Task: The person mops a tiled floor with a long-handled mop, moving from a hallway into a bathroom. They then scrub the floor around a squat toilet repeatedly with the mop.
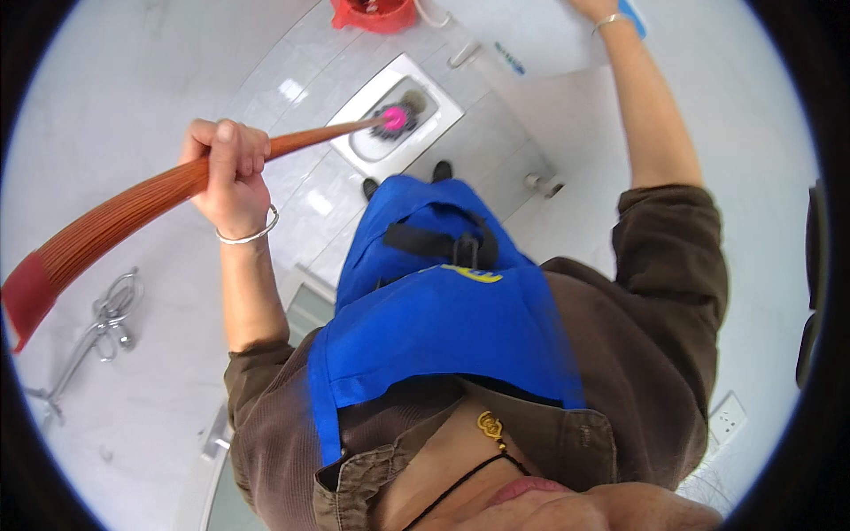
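Note:
My left hand is closed around a long brown ribbed handle, whose dark red end comes up close at the left edge. The handle runs down to a brush head with a pink centre and dark bristles. This head is over the basin of a white squat toilet set in the floor. My right arm stretches up to the top right, and only part of my right hand shows at the frame edge, its fingers cut off. Beside that wrist is a blue object, also partly cut off.
A red tub stands beyond the toilet. White pipes run along the wall there. A metal fitting sits low on the right. A chrome shower fixture is on the left wall, and a socket at lower right.

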A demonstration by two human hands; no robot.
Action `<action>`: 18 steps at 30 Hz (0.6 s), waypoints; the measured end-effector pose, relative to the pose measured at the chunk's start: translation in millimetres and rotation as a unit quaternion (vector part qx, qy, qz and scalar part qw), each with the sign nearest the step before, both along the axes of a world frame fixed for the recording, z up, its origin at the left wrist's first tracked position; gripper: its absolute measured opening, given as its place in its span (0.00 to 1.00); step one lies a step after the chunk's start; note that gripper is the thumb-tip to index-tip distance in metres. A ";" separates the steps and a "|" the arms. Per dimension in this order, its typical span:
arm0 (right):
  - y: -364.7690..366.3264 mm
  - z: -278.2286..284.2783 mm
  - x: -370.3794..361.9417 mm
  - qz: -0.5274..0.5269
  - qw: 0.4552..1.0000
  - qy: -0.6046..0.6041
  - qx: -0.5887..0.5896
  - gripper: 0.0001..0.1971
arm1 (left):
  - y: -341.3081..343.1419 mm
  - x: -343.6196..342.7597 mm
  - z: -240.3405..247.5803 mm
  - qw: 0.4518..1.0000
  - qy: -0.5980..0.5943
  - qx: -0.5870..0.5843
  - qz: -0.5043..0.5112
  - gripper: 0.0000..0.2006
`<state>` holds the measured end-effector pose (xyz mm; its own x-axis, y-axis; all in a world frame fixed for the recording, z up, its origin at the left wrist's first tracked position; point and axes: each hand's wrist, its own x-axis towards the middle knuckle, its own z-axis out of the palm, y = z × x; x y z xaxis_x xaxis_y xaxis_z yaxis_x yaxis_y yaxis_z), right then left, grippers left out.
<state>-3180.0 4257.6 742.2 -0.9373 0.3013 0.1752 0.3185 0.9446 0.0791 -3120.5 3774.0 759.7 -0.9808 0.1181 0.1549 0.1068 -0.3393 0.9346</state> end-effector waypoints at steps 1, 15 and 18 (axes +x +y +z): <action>5.9 1.0 -0.2 -0.004 1.000 -0.005 0.007 0.36 | 9.8 -0.5 17.1 1.000 0.026 -0.004 -0.010 0.11; 53.9 -4.1 -8.4 0.054 0.993 0.106 -0.006 0.33 | 34.8 -56.2 156.0 0.962 0.181 -0.203 0.030 0.19; 58.5 -2.9 -18.6 0.046 0.994 0.097 0.010 0.32 | 71.4 -65.2 109.1 0.969 0.172 -0.178 0.017 0.19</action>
<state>-3198.6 4316.1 739.3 -0.9084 0.2111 0.3609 0.2426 0.9691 0.0438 -3185.7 3845.4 868.8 -0.8826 0.1924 0.4289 0.4381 0.0063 0.8989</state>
